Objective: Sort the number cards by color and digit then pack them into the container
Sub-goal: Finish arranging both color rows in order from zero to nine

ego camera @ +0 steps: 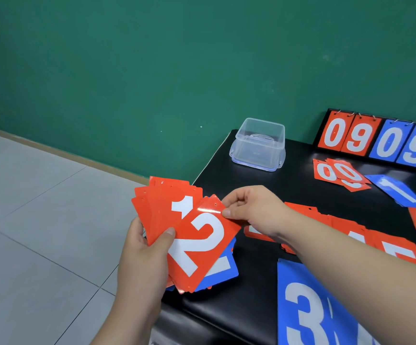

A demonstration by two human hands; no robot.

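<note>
1. Number cards, nearest first: a blue 3 card (309, 307) lies flat on the black table (251, 282), well nearer than the clear container (259, 145) and to its right. The picture's bottom edge and the person's right forearm cut it off.
2. Nearer than the container and to its left, past the table edge, the left hand (142, 260) holds a fan of cards (162, 210). The thumb is pressed on the front and the fingers are curled behind. The cards are probably fanned so each digit shows. A blue card at the back is mostly hidden.
3. The right hand (251, 207) pinches the top corner of the red 2 card (204, 245) between thumb and forefinger, seemingly to draw it out for sorting.
4. Beneath the right forearm, nearer than the container, an overlapping row of red cards (351, 232) has its digits partly covered.
5. Right of the container lie red 0 cards (339, 174) and a blue 1 card (398, 191), apparently grouped by colour and digit.
6. The container looks empty. Right of it, a flip scoreboard (376, 140) reads 09 09, and the picture cuts off its right edge.
</note>
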